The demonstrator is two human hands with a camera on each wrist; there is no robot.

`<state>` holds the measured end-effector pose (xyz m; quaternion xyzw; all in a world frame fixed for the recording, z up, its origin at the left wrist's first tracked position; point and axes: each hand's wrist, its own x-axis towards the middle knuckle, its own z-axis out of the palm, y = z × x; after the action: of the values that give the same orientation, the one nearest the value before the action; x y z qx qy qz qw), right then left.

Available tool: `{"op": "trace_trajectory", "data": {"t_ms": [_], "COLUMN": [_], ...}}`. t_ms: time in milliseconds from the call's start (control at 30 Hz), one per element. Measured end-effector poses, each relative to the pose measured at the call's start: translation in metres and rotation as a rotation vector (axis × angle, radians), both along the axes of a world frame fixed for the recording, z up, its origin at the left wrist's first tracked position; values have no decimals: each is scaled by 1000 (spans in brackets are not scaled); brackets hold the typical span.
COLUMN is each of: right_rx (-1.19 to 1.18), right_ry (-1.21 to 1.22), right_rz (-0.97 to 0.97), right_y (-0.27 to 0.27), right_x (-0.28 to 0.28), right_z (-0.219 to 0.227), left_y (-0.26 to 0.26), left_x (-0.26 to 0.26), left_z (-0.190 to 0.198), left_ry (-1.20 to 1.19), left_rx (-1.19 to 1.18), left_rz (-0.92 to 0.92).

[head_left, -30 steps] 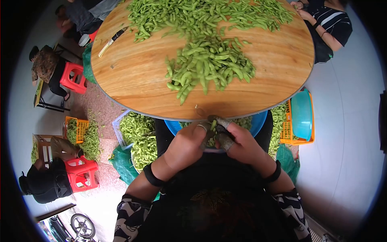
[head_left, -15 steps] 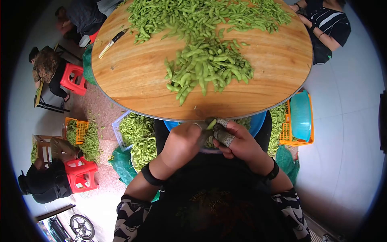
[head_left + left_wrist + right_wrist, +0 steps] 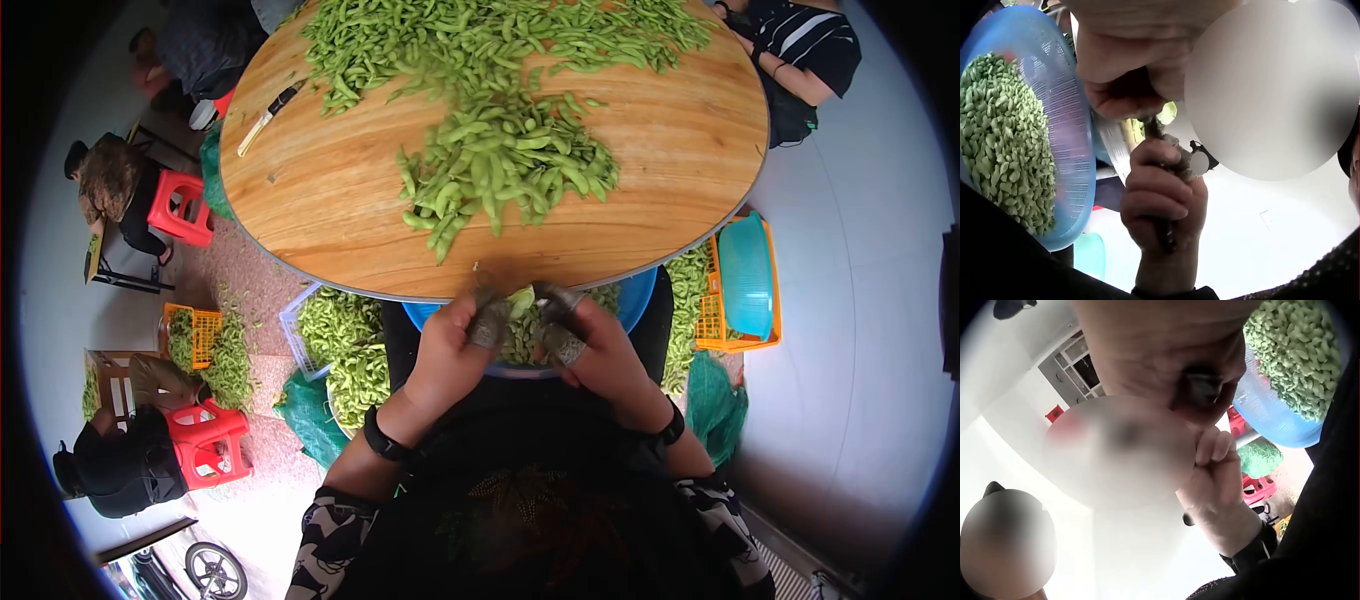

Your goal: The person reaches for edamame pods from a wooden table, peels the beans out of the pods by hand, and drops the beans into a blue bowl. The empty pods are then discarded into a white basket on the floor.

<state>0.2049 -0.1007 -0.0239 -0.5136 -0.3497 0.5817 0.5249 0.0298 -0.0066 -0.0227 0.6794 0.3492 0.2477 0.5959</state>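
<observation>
Above a blue basket [image 3: 640, 303], both hands meet at the near edge of the round wooden table [image 3: 330, 245]. A light green bean pod [image 3: 521, 298] shows between the thumbs and forefingers. My left hand [image 3: 452, 345] pinches it from one side; my right hand [image 3: 598, 350], fingers curled in, grips at the other. Worn grey-brown wraps cover the working fingertips [image 3: 487, 328]. Shelled green beans [image 3: 1004, 144] fill much of the basket in the left wrist view. A heap of unshelled pods [image 3: 510, 165] lies on the table just beyond the hands.
A larger pod pile [image 3: 480, 35] covers the table's far side, and a knife [image 3: 268, 120] lies at its left. More pods fill a pale crate [image 3: 292, 325] by the left leg. An orange crate with a teal basket [image 3: 747, 280] stands at right. Other people sit around.
The hands have drawn slightly apart and the left hand has turned, showing more of the pod between them. The head view has shifted a little.
</observation>
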Motion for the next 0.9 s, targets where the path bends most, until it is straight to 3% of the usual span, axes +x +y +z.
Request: {"op": "trace_trajectory", "data": {"t_ms": [33, 100, 133, 200, 267, 333, 400, 500, 600, 667, 733, 800, 900], "right_rx": [-3, 254, 253, 306, 251, 196, 205, 217, 326, 388, 450, 183, 133], "right_ry": [1, -578, -578, -807, -819, -829, -1019, -1098, -1112, -1069, -1025, -604, -549], "right_rz": [0, -243, -246, -170, -160, -144, -131, -122, -246, -207, -170, -77, -3], "right_y": [0, 2, 3, 5, 3, 3, 3, 1, -1, 0, -1, -1, -1], "right_x": [0, -2, -1, -1, -2, -4, -4, 0, -3, -5, -5, -3, 0], "right_z": [-4, -9, -14, -21, -14, -12, -15, -6, 2, 4, 3, 1, 4], "left_y": [-2, -6, -7, -9, -12, -13, -15, -14, -12, -13, -15, -14, -12], "left_x": [-1, -2, -2, 0, 1, 0, -1, -2, -6, -7, -3, -5, -9], "left_z": [0, -10, -12, -7, 4, 10, 6, 3, -5, -7, 8, 14, 11], "left_ry": [50, 105, 154, 163, 172, 213, 224, 240, 237, 220, 152, 81, 6], "left_rx": [138, 197, 262, 278, 292, 498, 516, 475, 385, 354, 82, -38, -209], "left_rz": [7, -15, -35, -41, -39, -115, -122, -65, 10, 19, -30, -70, -136]}}
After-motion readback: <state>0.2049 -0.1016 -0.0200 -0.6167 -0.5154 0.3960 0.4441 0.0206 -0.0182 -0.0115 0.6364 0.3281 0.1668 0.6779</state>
